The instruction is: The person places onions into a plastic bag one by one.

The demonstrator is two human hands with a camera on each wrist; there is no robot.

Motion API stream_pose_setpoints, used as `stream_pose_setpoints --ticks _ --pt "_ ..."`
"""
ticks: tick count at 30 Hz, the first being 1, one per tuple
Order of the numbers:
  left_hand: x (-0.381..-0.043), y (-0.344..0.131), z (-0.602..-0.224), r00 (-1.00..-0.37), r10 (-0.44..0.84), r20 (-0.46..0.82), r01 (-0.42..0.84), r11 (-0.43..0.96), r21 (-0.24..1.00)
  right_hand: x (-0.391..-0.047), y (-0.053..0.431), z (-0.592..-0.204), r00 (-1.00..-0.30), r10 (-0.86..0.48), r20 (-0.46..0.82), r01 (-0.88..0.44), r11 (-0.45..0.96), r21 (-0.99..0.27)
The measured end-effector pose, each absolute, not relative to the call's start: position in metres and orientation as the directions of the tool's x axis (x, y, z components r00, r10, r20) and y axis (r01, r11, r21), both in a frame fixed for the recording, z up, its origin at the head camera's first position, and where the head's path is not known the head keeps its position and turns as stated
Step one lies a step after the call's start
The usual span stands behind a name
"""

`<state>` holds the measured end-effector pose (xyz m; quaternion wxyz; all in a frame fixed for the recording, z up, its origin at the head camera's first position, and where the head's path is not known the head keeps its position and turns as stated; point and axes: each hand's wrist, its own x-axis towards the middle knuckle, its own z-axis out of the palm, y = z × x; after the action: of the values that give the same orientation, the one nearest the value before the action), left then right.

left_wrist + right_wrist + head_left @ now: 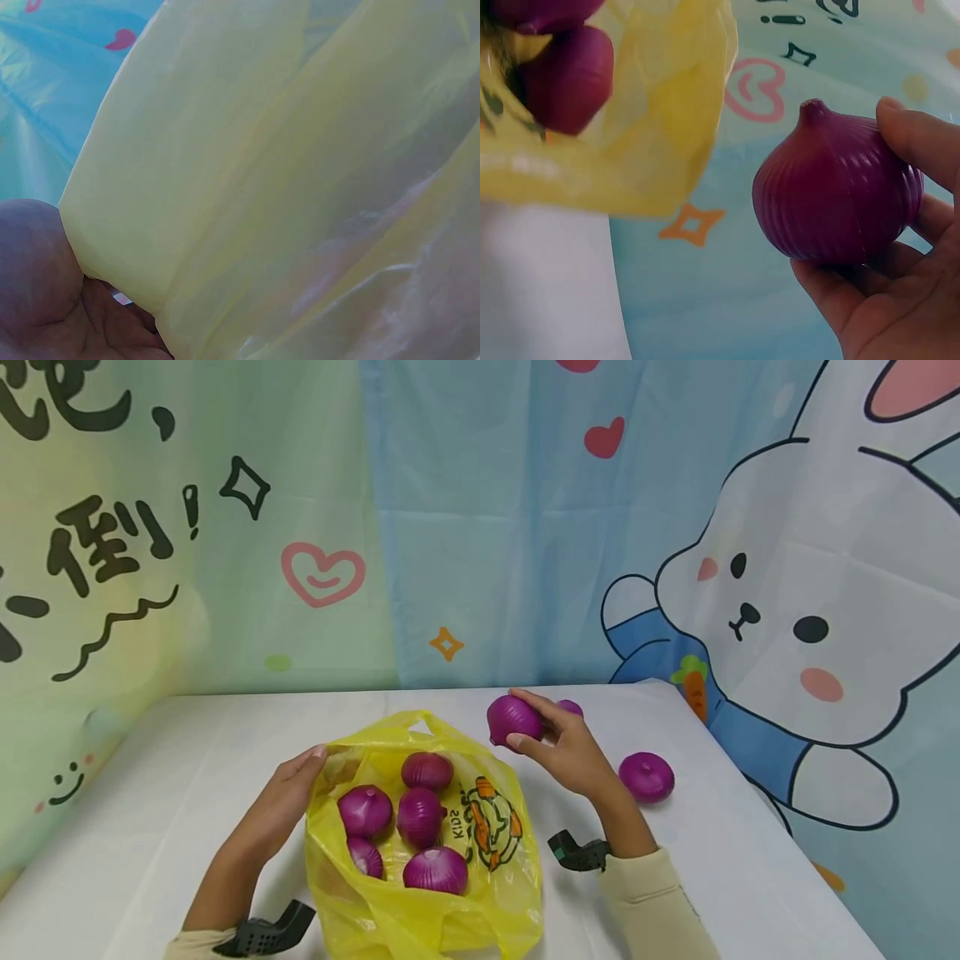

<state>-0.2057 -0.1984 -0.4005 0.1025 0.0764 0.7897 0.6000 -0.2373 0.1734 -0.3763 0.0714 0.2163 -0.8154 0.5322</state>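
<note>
A yellow plastic bag (498,902) lies open on the table with several purple onions (420,817) inside. My left hand (288,797) pinches the bag's upper left rim; the left wrist view shows the thin plastic (202,165) at the thumb. Up and to the right of the bag, my right hand (566,747) holds a purple onion (514,718) between thumb and fingers. In the right wrist view this onion (836,191) has its pointed stem end upward, apart from the bag (682,135).
One purple onion (647,777) sits on the white table (585,877) right of my right forearm. Another onion (572,707), partly hidden, lies behind the right hand. A printed curtain (487,568) hangs along the table's back edge.
</note>
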Motion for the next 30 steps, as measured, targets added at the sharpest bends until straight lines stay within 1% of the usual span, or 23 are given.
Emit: stream_pose_setpoints --ticks 5,11,14,18,20,24,30 --pt "-0.206 -0.197 -0.401 -0.965 0.252 -0.07 -0.002 0.259 0.966 -0.235 0.166 -0.377 -0.864 -0.299 0.406 -0.483 0.262 -0.835" --pt "-0.206 -0.198 -0.402 -0.967 0.244 -0.07 -0.002 0.268 0.963 -0.232 0.151 -0.38 -0.843 -0.345 0.412 -0.483 0.151 -0.862" --pt "-0.206 -0.198 -0.402 -0.968 0.241 -0.068 -0.001 0.269 0.963 -0.23 0.144 -0.382 -0.823 -0.399 0.404 -0.48 0.108 -0.871" --pt "-0.206 -0.197 -0.403 -0.968 0.242 -0.065 0.004 0.273 0.962 -0.228 0.137 -0.384 -0.779 -0.485 0.397 -0.483 0.059 -0.874" --pt "-0.206 -0.197 -0.402 -0.968 0.243 -0.066 0.003 0.273 0.962 -0.227 0.135 -0.386 -0.762 -0.519 0.387 -0.481 0.054 -0.875" --pt "-0.207 -0.197 -0.402 -0.968 0.244 -0.061 0.007 0.27 0.963 -0.227 0.13 -0.391 -0.747 -0.572 0.337 -0.457 0.075 -0.886" --pt "-0.207 -0.196 -0.402 -0.967 0.248 -0.055 0.013 0.266 0.964 -0.229 0.126 -0.402 -0.737 -0.657 0.158 -0.352 0.173 -0.92"
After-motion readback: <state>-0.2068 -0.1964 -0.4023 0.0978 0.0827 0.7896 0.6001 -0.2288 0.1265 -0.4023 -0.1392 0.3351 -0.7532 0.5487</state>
